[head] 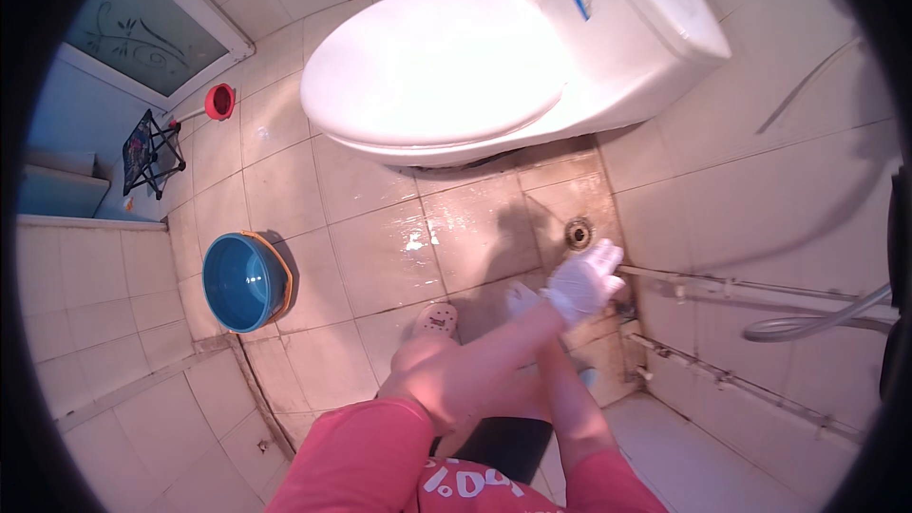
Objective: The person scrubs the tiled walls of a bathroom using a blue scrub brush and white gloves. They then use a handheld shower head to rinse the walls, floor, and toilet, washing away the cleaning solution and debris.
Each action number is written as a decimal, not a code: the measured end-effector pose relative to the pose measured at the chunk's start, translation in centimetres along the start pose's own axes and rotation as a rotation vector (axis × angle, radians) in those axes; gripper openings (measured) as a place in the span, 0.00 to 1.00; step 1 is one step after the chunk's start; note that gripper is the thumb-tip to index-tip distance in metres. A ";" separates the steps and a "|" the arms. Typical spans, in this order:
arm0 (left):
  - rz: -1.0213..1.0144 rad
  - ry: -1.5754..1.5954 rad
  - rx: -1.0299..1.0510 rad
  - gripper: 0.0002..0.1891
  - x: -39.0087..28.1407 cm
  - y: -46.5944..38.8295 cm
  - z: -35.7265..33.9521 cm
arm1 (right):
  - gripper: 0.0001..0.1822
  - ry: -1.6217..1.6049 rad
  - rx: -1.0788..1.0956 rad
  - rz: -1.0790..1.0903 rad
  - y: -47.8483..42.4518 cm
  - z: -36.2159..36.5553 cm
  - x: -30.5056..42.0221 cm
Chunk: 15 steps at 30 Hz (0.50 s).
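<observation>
My left hand [586,286], in a thin whitish glove, reaches across to the right just below a round floor drain [578,234]. Its fingers are blurred but spread, and I see nothing in them. My left forearm crosses over the right one. What shows of my right hand [524,301] is a pale gloved patch behind the left forearm; the rest is hidden, so its grip cannot be made out. Wet floor tiles [385,242] shine to the left of the hands. A pink clog [436,319] is on my foot beside the left forearm.
A white toilet [442,64] stands ahead. At left are a blue bucket [239,281] with an orange handle, a red plunger [220,101] and a folding stool [149,153]. Pipes [727,285] and a grey hose [798,328] run along the right wall.
</observation>
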<state>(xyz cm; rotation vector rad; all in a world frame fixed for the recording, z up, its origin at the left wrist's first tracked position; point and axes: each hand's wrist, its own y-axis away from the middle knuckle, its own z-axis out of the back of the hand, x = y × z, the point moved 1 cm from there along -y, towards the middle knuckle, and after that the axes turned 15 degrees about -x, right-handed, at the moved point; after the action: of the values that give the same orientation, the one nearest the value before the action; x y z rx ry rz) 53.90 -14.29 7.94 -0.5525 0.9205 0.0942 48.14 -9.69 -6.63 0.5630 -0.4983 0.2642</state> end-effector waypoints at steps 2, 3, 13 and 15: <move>0.265 0.062 -0.054 0.25 1.2 0.1 2.3 | 0.18 -0.111 -0.183 -0.062 5.2 5.8 -5.8; 0.371 0.060 -0.096 0.25 1.1 0.5 3.7 | 0.18 -0.069 -0.210 -0.123 8.2 9.0 -7.5; 0.320 -0.041 -0.059 0.22 -10.8 -0.6 24.7 | 0.14 -0.093 -0.523 -0.435 38.3 24.6 -6.1; 0.574 0.127 -0.072 0.21 -13.3 -0.5 32.3 | 0.11 0.014 -0.625 -0.255 37.5 32.4 7.0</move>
<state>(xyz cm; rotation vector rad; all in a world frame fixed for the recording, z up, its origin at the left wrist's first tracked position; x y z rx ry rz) 69.46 3.16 33.87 -0.3490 1.1832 0.6177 27.95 3.26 37.31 0.0108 -0.4598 -0.1340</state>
